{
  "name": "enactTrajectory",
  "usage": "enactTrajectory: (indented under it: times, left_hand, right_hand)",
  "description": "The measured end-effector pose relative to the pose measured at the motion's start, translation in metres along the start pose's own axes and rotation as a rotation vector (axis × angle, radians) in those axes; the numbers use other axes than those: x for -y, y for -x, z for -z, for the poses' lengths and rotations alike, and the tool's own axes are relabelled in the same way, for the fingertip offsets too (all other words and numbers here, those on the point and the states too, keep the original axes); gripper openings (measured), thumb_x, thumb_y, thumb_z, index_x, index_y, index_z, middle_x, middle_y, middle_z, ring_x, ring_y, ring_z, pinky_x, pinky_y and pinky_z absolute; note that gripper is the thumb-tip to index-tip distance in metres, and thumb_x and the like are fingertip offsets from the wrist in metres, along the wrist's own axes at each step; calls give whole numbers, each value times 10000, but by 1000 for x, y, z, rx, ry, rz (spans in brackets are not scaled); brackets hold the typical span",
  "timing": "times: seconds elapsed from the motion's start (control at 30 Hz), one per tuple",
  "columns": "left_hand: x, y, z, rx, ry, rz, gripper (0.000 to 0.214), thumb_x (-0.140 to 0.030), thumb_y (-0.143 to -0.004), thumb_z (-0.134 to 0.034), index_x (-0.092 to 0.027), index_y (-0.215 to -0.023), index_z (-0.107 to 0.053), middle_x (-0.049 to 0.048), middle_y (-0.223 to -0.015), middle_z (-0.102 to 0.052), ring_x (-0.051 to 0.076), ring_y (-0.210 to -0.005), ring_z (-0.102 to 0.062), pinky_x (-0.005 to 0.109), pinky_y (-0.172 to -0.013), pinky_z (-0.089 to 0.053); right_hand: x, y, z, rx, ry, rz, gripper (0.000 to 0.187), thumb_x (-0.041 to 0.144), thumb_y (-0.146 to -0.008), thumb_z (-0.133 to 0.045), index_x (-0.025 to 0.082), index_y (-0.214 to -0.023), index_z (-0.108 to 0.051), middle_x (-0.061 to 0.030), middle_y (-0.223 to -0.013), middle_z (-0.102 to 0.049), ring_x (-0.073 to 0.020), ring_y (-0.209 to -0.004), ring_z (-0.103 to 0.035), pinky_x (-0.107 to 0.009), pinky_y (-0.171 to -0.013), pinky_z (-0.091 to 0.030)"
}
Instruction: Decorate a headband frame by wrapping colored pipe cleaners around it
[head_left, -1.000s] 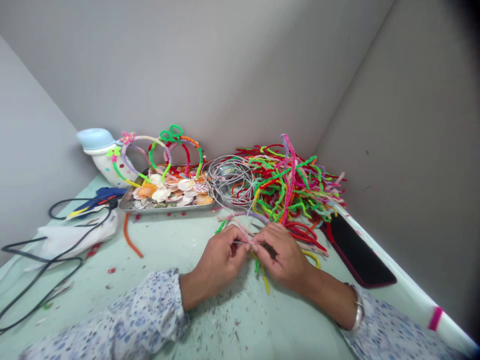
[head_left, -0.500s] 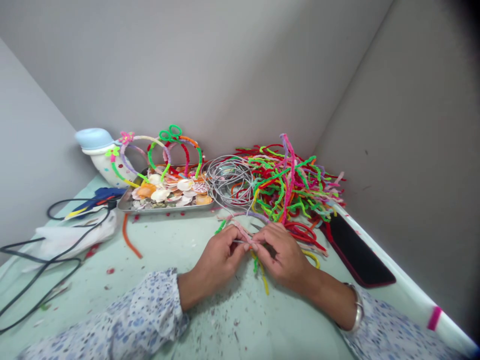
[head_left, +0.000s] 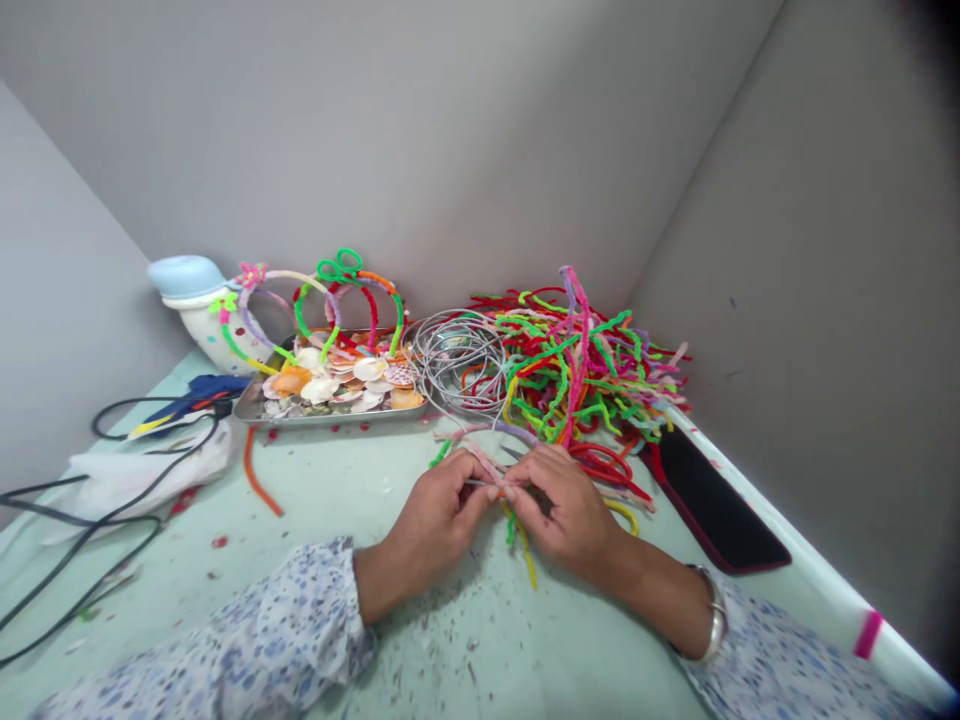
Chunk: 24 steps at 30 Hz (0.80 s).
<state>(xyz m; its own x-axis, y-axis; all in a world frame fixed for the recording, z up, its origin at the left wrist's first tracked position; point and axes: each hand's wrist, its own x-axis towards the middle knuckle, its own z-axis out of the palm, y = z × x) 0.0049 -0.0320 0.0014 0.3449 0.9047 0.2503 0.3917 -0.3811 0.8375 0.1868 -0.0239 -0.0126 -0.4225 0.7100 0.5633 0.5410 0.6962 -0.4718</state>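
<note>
Fingertips of my left hand (head_left: 442,505) and my right hand (head_left: 566,505) meet over the table. Both are closed in a pinch on a pale pink pipe cleaner (head_left: 484,460) and a thin grey wire, whose crossing is mostly covered by the fingers. Just beyond the hands a lilac pipe cleaner (head_left: 516,432) curves in an arc. Under the fingers hang a yellow pipe cleaner (head_left: 530,562) and a short green piece (head_left: 511,530). A pointed metal blade tip (head_left: 512,453) shows beside my right hand; the rest of it is hidden.
A metal tray (head_left: 330,418) holds seashells, with pipe-cleaner headbands (head_left: 337,290) standing in it. Beside it lie a coil of grey wire (head_left: 457,360) and a heap of pipe cleaners (head_left: 592,370). A black phone-like slab (head_left: 724,500) lies right; a black cable (head_left: 82,515) and white container (head_left: 217,320) are left.
Almost nothing differs. Both hands keep the same pinch on the pink pipe cleaner and wire; the whole view has shifted very slightly.
</note>
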Motion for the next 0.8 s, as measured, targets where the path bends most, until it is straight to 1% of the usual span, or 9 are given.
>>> enactTrajectory:
  times: [0.23, 0.5, 0.67, 0.8]
  left_hand:
    - [1, 1, -1, -6, 7, 3, 97, -202, -882, -535, -158, -830, -604, 20, -827, -612, 144, -764, -544, 254, -700, -415]
    - [1, 1, -4, -15, -32, 35, 103, -209, -869, -532, -156, -813, -600, 13, -777, -587, 142, -695, -509, 258, -640, -389]
    - [0, 1, -4, -14, -30, 56, 107, -213, -863, -531, -156, -793, -588, 1, -740, -568, 131, -643, -479, 251, -599, -370]
    - [-1, -1, -3, -9, -31, 66, 99, -202, -860, -534, -158, -797, -596, 3, -745, -581, 132, -649, -488, 250, -603, -373]
  right_hand:
    - [0, 0, 0, 6, -6, 2, 73, 181, -871, -506, 182, -822, -559, -40, -749, -585, -198, -741, -511, -349, -728, -370]
    - [0, 1, -1, 26, -6, -13, 80, 167, -866, -498, 183, -817, -558, -37, -747, -577, -199, -746, -508, -347, -723, -365]
    - [3, 0, -1, 15, -12, -5, 89, 159, -866, -490, 184, -810, -553, -37, -752, -579, -198, -752, -510, -346, -727, -367]
    - [3, 0, -1, 17, -13, 0, 93, 157, -869, -488, 186, -808, -551, -34, -749, -578, -194, -744, -507, -345, -725, -368]
